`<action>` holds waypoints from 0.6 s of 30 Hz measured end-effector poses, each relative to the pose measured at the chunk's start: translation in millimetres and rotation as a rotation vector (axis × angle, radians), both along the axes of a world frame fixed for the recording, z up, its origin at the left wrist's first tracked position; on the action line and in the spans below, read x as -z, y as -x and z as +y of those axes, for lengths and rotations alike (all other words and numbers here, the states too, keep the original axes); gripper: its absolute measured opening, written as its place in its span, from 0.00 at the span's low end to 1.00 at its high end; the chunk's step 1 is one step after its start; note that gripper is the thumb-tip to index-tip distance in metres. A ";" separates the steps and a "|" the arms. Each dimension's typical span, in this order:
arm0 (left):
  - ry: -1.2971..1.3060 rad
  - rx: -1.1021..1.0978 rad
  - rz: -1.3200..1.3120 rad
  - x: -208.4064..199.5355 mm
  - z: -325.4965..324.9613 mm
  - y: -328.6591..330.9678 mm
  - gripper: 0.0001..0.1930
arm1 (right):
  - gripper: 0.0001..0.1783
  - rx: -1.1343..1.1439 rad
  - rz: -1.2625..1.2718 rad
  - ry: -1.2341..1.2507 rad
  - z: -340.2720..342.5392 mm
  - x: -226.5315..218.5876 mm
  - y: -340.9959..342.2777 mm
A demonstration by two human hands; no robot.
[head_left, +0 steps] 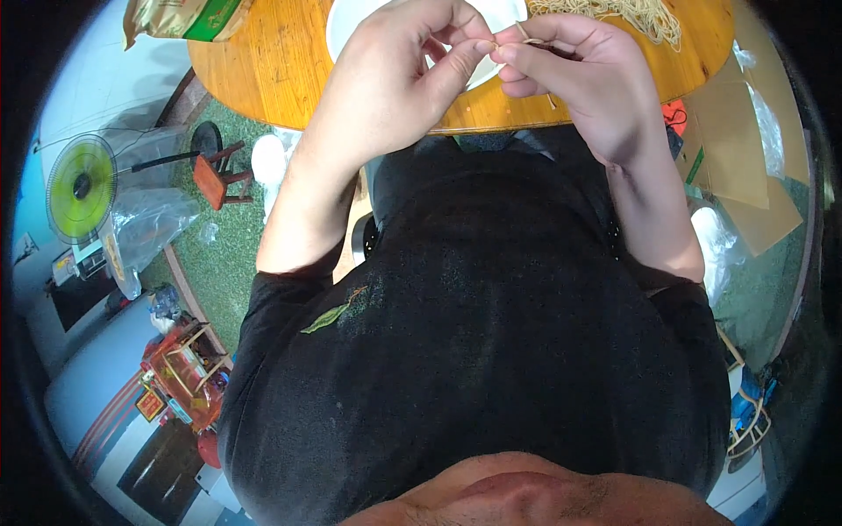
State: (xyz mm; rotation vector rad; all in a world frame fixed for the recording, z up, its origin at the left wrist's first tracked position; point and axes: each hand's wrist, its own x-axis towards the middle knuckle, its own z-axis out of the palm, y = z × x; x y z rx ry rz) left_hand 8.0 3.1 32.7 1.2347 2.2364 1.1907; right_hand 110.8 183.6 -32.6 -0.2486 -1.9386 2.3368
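Observation:
Above the table edge, my left hand (pixel 412 74) and my right hand (pixel 592 74) meet fingertip to fingertip. Both pinch a thin beige cord (pixel 528 39) between thumb and forefinger. One bit of it loops over my right forefinger, and a short dark end hangs below that hand. Behind my hands lies a round white dish (pixel 345 19), partly hidden by them. A tangled heap of thin beige strands (pixel 645 16) rests on the wooden table (pixel 281 74), just beyond my right hand.
A brown and green bag (pixel 189 16) sits at the table's far left. On the left floor are a green-bladed fan (pixel 82 186), a small wooden stool (pixel 215 180) and clear plastic. Flattened cardboard (pixel 724 131) leans at the right. A green leaf (pixel 324 319) clings to my dark shirt.

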 end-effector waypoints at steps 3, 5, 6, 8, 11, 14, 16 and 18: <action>-0.654 0.390 0.037 32.0 8.9 19.2 0.03 | 0.11 -0.005 0.045 -0.039 -1.1 4.0 -0.7; -0.388 0.202 -0.141 16.1 2.2 6.6 0.05 | 0.11 0.007 0.070 -0.040 0.8 7.6 -1.1; -0.118 0.007 -0.306 4.6 0.9 -0.2 0.06 | 0.11 0.005 0.071 -0.039 1.2 7.9 -1.0; -0.116 -0.001 -0.315 6.3 2.3 1.8 0.07 | 0.10 -0.026 0.076 -0.048 2.6 8.0 -1.0; -0.076 -0.006 -0.284 7.2 2.5 6.2 0.09 | 0.10 -0.047 0.067 -0.060 5.7 6.6 -1.6; -0.301 0.189 -0.174 29.9 2.9 20.3 0.10 | 0.09 -0.085 0.048 -0.149 4.2 -4.0 -3.1; -0.563 0.399 -0.106 24.5 7.1 18.1 0.10 | 0.09 -0.101 0.023 -0.155 8.7 -4.7 -2.5; -0.037 0.010 -0.276 7.3 3.7 8.1 0.11 | 0.09 -0.118 0.000 -0.162 10.7 -4.8 -2.8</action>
